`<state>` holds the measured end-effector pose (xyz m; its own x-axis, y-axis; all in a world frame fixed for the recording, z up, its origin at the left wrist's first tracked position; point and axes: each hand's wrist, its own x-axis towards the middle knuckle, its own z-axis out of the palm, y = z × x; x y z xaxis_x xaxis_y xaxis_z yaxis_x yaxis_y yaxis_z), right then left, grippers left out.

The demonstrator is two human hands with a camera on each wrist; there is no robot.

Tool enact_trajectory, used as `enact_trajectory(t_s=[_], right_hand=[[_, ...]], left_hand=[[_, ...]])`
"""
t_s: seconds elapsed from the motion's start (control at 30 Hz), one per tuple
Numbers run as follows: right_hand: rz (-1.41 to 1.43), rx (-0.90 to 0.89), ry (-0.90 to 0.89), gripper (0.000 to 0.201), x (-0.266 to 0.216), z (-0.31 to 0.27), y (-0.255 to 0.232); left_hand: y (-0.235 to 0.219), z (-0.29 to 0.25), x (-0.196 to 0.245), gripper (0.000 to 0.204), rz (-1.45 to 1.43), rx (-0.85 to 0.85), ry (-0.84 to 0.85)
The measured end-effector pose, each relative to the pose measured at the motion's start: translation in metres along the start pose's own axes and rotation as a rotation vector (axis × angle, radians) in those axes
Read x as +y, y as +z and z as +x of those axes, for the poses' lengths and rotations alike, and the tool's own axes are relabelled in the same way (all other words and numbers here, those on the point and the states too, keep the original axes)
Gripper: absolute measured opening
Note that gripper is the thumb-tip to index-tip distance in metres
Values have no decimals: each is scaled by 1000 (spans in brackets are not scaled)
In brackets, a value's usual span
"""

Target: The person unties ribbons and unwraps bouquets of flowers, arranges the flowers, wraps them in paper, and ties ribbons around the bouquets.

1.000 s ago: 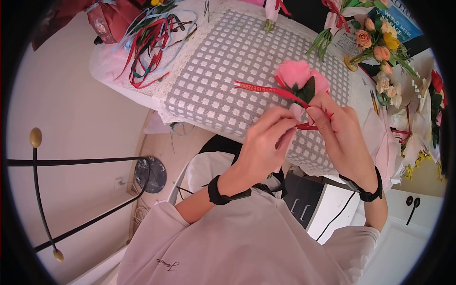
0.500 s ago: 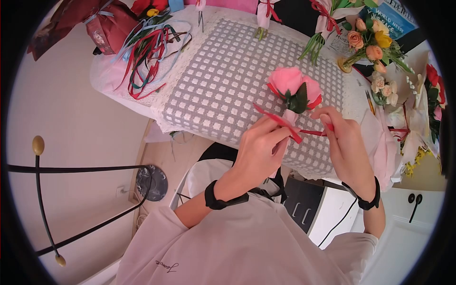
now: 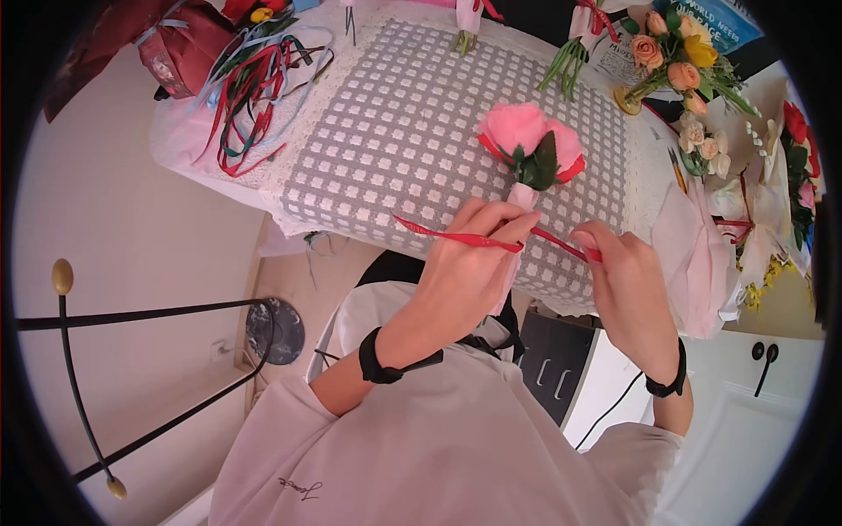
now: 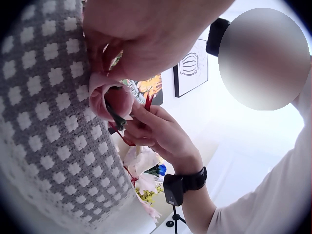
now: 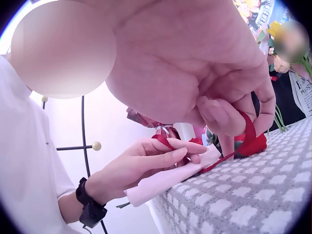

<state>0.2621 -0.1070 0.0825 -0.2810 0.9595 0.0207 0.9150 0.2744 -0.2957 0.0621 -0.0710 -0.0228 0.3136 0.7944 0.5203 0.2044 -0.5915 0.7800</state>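
A small bouquet of pink and red flowers (image 3: 517, 130) with green leaves stands out above my left hand (image 3: 465, 272) in the head view. Pale pink paper (image 5: 163, 185) wraps its stems, and the left fingers grip this wrap just below the blooms. One tail of a red ribbon (image 3: 447, 235) trails leftward over the left hand. From the wrap, the rest of the ribbon stretches to my right hand (image 3: 633, 294), which pinches it between thumb and fingers. In the left wrist view the wrap's open lower end shows green stems (image 4: 115, 116) inside.
A grey-and-white checked cloth (image 3: 377, 149) covers the table beneath the hands. Loose ribbons (image 3: 254, 105) lie tangled at the left, near a dark red wrapped bouquet (image 3: 180, 53). Peach roses (image 3: 649, 53) and pink wrapping paper (image 3: 688, 263) are on the right.
The right hand has moved from beside the blooms down and right, drawing the ribbon out from the wrap. The left hand now grips the wrap, with the other ribbon tail lying across it.
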Motion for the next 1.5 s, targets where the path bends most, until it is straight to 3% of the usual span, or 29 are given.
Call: enact_trajectory(t_s=[0.17, 0.23, 0.33, 0.47, 0.53, 0.63, 0.77, 0.87, 0.93, 0.97, 1.03, 1.07, 1.17, 1.2, 1.23, 1.3, 1.43, 1.5], right_hand=[[127, 142, -17, 18, -9, -4, -13], [344, 267, -71, 6, -11, 2, -17], [322, 395, -151, 20, -22, 14, -29], [342, 341, -115, 36, -20, 27, -32], [599, 290, -3, 49, -26, 33, -31], [652, 215, 70, 58, -24, 35, -36], [693, 268, 58, 60, -27, 37, -31], [716, 229, 16, 59, -20, 39, -28], [834, 179, -236, 43, -13, 43, -24], [833, 176, -237, 43, -19, 43, -21], [879, 546, -131, 28, -39, 43, -12], [768, 625, -190, 33, -28, 40, -9], [617, 639, -325, 37, -16, 25, 0], [473, 511, -356, 40, -11, 20, -2], [404, 417, -237, 29, -24, 18, -1], [244, 324, -176, 27, -36, 25, 7], [277, 285, -210, 24, -29, 32, 16], [442, 215, -136, 17, -28, 33, 15]], left_hand=[[-1, 4, 6, 38, 69, -50, 40], [-2, 7, 7, 39, 88, -75, 42], [-5, 12, 7, 42, 129, -158, 33], [-12, 17, 7, 46, 162, -246, 32], [-13, 18, 8, 45, 183, -255, 42], [-15, 22, 8, 42, 207, -236, 55], [-14, 27, 6, 34, 209, -302, 22], [-10, 27, 2, 28, 210, -272, 46], [-8, 26, 1, 26, 207, -238, 51], [-7, 26, -1, 22, 211, -236, 61], [-6, 26, -2, 19, 218, -228, 65], [-5, 26, -2, 17, 210, -221, 49], [-4, 27, 0, 17, 200, -205, 15], [-3, 27, 1, 18, 195, -200, 1], [-2, 25, 0, 18, 192, -203, 0], [1, 22, -3, 19, 197, -144, 35], [4, 22, -11, 19, 129, -132, 55], [7, 23, -13, 19, 157, -77, 109]])
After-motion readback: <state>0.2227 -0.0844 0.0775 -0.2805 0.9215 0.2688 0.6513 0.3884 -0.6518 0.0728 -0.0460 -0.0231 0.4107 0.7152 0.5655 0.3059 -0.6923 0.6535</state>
